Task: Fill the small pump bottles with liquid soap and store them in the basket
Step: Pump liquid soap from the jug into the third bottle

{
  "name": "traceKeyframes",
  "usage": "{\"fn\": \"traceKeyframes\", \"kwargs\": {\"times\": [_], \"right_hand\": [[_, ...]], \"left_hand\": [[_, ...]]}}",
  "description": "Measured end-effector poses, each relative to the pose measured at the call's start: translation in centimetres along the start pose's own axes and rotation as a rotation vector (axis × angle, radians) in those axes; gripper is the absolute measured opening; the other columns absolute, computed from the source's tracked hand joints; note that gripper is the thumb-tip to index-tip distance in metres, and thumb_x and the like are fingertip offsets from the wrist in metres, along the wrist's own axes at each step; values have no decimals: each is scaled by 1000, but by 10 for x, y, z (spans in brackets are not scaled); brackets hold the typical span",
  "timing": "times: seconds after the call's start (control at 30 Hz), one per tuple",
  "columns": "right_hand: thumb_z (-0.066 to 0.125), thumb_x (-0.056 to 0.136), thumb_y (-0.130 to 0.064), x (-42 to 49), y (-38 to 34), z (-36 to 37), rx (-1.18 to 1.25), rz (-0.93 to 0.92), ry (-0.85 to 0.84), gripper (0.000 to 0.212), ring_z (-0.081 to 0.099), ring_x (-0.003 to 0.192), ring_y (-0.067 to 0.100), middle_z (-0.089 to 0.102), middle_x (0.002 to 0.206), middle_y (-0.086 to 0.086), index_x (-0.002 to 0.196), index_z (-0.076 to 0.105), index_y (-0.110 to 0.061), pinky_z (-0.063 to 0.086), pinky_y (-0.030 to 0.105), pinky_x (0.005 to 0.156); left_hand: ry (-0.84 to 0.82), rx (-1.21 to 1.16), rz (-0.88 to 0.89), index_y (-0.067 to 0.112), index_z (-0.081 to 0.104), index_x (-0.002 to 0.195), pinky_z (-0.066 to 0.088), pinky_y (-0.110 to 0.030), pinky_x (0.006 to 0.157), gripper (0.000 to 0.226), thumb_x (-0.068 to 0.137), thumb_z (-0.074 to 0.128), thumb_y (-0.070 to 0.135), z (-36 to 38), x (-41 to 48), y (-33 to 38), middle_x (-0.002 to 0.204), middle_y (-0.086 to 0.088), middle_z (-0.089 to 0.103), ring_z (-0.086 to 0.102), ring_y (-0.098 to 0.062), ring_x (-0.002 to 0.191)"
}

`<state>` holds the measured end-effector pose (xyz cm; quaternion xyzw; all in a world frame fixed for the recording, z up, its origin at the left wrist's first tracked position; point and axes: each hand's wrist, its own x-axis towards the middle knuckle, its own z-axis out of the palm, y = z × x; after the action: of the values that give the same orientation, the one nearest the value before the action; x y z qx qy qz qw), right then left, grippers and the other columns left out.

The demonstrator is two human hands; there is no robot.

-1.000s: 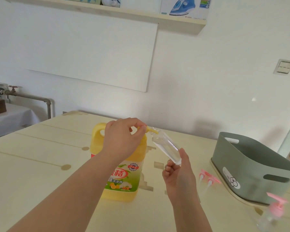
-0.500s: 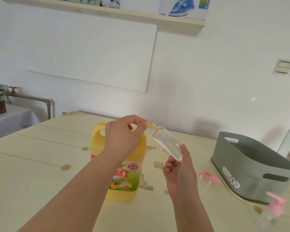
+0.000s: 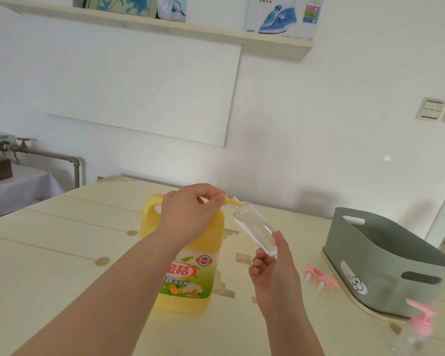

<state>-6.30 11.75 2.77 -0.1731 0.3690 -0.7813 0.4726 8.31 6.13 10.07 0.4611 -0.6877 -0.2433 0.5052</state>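
Filling step. Left hand [image 3: 190, 214] pinches the pump spout [image 3: 233, 202] atop the yellow soap jug [image 3: 185, 273]. Right hand [image 3: 275, 273] grips the base of a clear small bottle [image 3: 254, 229], tilted, mouth at the spout. Next, I judge: steady presses, mouth kept aligned. Basket [image 3: 385, 253] waits apart on the surface [image 3: 49, 265].

White walls carry a wooden shelf [image 3: 280, 43] and light switches [image 3: 441, 112] above a pale table [image 3: 49, 265].

Soap jug [image 3: 183, 273] left of basket [image 3: 385, 265]; pump heads [image 3: 319, 277] between
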Motion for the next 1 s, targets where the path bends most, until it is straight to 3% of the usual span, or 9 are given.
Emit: {"fn": "traceKeyframes", "kwargs": {"times": [0.17, 0.37, 0.53, 0.77, 0.87, 1.0], "right_hand": [[59, 92, -35, 1, -7, 3, -13, -11, -14, 38, 40, 48, 10, 47, 58, 2, 120, 59, -9, 36, 17, 40], [57, 94, -34, 3, -3, 0, -23, -27, -26, 37, 41, 46, 10, 47, 58, 2, 120, 59, -8, 36, 17, 40], [58, 93, -34, 5, 5, -3, -22, -21, -1, 38, 41, 49, 11, 47, 59, 2, 122, 59, -9, 37, 18, 41], [58, 93, -34, 1, 3, -3, -34, -8, 12, 37, 42, 46, 10, 48, 56, 1, 121, 59, -10, 37, 17, 40], [58, 93, -34, -2, 0, -1, -40, -10, 2, 36, 42, 44, 10, 48, 56, 2, 120, 59, -11, 37, 17, 39], [59, 92, -34, -3, -7, 1, -39, -18, -29, 40, 43, 44, 10, 49, 57, 3, 122, 58, -8, 39, 17, 40]], "left_hand": [[-18, -54, -30, 44, 64, 69, 43, -38, 96, 16, 85, 60, 43, 0, 3, 4, 62, 36, 59, 54, 8, 63], [74, -62, 32, 43, 64, 69, 40, -40, 98, 17, 85, 60, 39, 7, 0, -1, 66, 29, 60, 53, 7, 73], [109, 65, 142, 29, 69, 81, 22, -22, 88, 12, 87, 59, 31, 13, -4, -11, 75, 21, 58, 31, 32, 81], [88, 168, 174, 36, 65, 81, 21, -21, 90, 12, 90, 56, 37, 10, -6, -11, 74, 25, 55, 42, 15, 74], [66, 96, 146, 42, 60, 74, 27, -29, 100, 16, 89, 56, 39, 7, -3, -8, 76, 25, 58, 48, 9, 75], [76, -12, 93, 45, 60, 71, 38, -41, 100, 18, 88, 58, 39, 7, -1, -3, 73, 25, 60, 53, 7, 73]]}}
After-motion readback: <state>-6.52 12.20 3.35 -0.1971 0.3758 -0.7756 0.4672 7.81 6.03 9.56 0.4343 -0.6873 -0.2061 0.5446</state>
